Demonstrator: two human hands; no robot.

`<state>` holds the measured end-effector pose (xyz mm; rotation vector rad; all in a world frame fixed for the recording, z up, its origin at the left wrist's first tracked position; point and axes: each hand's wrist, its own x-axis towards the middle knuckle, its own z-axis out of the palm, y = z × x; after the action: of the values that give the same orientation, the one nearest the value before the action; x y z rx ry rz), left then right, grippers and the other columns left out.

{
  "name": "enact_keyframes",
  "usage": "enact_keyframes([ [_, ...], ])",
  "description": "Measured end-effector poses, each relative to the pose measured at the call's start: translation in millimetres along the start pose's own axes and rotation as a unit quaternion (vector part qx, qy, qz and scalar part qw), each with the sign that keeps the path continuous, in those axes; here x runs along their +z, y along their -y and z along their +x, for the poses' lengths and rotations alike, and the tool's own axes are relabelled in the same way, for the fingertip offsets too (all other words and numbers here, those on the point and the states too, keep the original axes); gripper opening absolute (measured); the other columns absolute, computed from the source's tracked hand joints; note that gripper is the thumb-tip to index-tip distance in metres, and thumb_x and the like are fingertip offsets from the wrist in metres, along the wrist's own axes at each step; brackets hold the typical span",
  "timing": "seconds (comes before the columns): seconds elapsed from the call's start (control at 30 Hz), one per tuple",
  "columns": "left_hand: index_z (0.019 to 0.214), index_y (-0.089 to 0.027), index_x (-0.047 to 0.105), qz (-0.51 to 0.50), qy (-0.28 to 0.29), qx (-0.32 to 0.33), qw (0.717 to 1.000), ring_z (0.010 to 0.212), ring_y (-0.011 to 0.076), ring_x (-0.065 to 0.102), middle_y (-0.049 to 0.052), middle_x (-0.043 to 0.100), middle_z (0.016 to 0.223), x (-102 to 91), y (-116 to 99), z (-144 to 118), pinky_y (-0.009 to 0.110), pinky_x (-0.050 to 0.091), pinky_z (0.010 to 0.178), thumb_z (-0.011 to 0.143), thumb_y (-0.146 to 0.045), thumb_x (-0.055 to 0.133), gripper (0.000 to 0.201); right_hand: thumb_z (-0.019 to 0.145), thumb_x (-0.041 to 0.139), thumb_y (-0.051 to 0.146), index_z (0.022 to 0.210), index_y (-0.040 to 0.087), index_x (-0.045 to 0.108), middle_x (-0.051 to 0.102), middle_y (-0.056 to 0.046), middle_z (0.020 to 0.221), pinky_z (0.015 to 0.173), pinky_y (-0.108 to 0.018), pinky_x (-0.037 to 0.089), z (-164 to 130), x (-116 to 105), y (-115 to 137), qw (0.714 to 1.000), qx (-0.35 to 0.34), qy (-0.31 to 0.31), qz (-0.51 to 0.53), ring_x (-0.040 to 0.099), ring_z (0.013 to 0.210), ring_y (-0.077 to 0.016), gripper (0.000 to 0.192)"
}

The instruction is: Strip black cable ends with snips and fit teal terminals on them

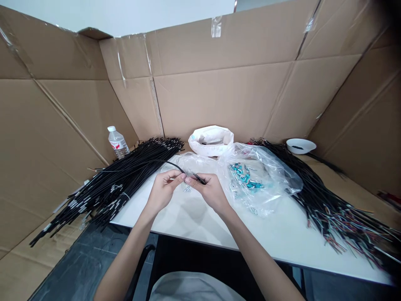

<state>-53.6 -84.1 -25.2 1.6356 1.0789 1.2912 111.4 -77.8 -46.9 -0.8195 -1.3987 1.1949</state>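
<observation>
Head view: both hands meet over the middle of the white tabletop [200, 234]. The left hand [163, 190] and the right hand [210, 190] are closed in narrow pinches on the end of one black cable [163, 162], fingertips almost touching. That cable arcs away to the left, toward the large bundle of black cables [119, 184] lying across the tabletop's left edge.

By the look of it, the step in hand is work on the cable end; something small appears to sit at the pinch, too fine to identify. The next move calls for a steady grip and close fingertip alignment, since the end is thin.

Both forearms reach forward from below, wrists turned inward, palms facing each other.

Just right of the right hand lies a clear plastic bag [260, 179] holding teal parts. Behind stand a white bag [211, 140], a water bottle [117, 143] and a white bowl [300, 145]. A second bundle with coloured wire ends [338, 213] lies at the right.
</observation>
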Motion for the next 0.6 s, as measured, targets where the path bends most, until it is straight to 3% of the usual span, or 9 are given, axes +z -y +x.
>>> enact_keyframes([
  [0.13,0.076,-0.017,0.076,0.002,-0.020,-0.019,1.000,0.079,0.0192,0.060,0.004,0.072,0.080,1.6,5,4,0.028,0.048,0.073,0.077,-0.052,0.077,0.035,0.069,0.080,0.061,0.055,0.018,0.052,0.036,0.004,0.060,0.056,-0.028,0.021,8,-5,-1,1.000,-0.002,-0.002,-0.030,0.028,0.062,-0.0109,0.053],
  [0.37,0.075,-0.017,0.075,-0.008,-0.045,-0.070,0.996,0.080,0.0200,0.061,0.005,0.069,0.076,2.8,10,6,0.027,0.049,0.068,0.072,-0.059,0.078,0.042,0.074,0.078,0.059,0.068,0.015,0.069,0.049,0.002,0.063,0.059,-0.028,0.027,17,-3,-8,1.000,-0.008,0.011,-0.005,0.036,0.064,-0.0124,0.045],
  [0.6,0.079,-0.017,0.076,-0.050,-0.035,-0.090,0.994,0.078,0.0179,0.061,0.005,0.069,0.080,4.0,11,2,0.025,0.048,0.065,0.073,-0.055,0.078,0.039,0.074,0.078,0.058,0.063,0.016,0.061,0.040,0.004,0.062,0.056,-0.028,0.021,14,-4,-7,0.999,-0.006,0.031,-0.023,0.031,0.062,-0.0109,0.046],
])
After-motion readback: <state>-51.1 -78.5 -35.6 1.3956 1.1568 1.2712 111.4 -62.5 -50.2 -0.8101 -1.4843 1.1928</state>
